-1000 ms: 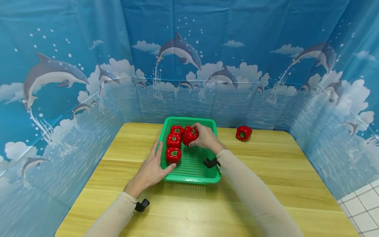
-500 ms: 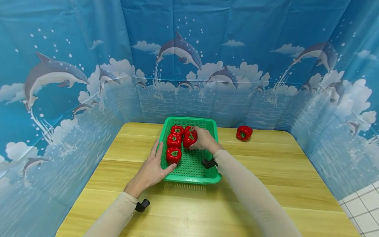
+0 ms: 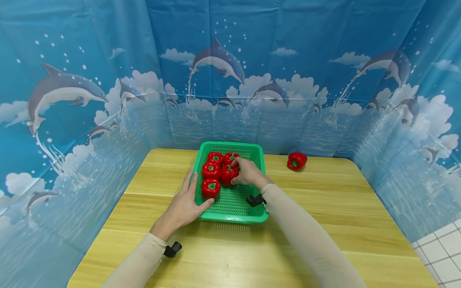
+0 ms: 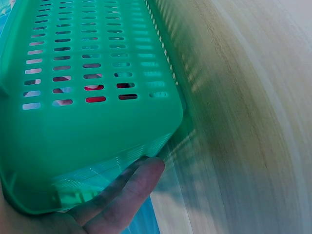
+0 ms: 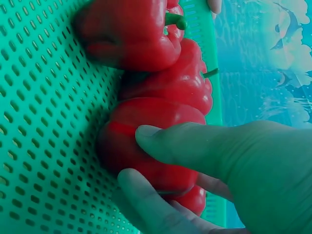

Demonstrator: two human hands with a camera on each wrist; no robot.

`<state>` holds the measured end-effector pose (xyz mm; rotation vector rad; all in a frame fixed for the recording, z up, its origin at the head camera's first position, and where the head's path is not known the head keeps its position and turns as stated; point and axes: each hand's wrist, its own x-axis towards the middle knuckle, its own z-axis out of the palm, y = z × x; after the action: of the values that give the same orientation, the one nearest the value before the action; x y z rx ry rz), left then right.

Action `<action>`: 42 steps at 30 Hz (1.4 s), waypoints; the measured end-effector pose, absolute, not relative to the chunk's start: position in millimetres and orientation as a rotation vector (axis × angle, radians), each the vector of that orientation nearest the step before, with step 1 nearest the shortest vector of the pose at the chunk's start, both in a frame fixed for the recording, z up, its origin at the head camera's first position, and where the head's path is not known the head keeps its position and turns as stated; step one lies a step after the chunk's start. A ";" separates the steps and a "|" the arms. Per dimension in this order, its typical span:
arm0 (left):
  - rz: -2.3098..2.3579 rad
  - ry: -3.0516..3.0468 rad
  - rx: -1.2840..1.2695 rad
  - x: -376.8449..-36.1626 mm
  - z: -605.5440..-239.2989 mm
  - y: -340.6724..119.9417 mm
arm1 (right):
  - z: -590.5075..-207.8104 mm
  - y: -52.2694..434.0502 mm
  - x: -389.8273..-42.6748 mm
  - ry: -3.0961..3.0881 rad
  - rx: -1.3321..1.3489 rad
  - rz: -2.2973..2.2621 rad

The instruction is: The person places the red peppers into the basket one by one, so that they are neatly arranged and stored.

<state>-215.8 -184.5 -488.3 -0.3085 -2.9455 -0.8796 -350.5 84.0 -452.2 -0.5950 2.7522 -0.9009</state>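
Note:
In the head view a green plastic basket (image 3: pixel 230 218) holds several red bell peppers. My right hand (image 3: pixel 248 173) grips one bell pepper (image 3: pixel 227 175) low inside the basket. The right wrist view shows the thumb (image 5: pixel 165 141) on this pepper's side, with other fingers around its lower side. Behind it sits another bell pepper (image 3: pixel 230 157); along the left wall are three more, the nearest bell pepper (image 3: pixel 211 187) close to my left thumb. My left hand (image 3: pixel 183 206) rests at the basket's near left corner, fingers straight along the outer wall, thumb over the rim.
One more red bell pepper (image 3: pixel 297 161) lies on the wooden table (image 3: pixel 324 208), to the right of the basket near the back edge. A blue dolphin-print curtain (image 3: pixel 230 120) hangs around the table's back and sides. White tiles (image 3: pixel 437 250) show at the lower right.
My right hand has brought its bell pepper toward me and slightly left within the basket, uncovering the pepper behind. My left hand and the basket have stayed in place.

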 end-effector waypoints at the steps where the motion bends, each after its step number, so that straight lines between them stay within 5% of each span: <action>1: -0.880 -2.945 -0.309 -215.8 -488.2 -184.4 | -448.1 83.2 -347.0 2.745 -0.574 -0.908; 42: -0.876 -2.955 -0.298 -214.0 -486.2 -182.4 | -425.1 111.7 -339.4 2.729 -0.588 -1.119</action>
<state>-214.0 -182.4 -486.2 -0.2978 -2.9546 -0.8758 -339.4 111.7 -425.1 -0.5877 2.7288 -1.1192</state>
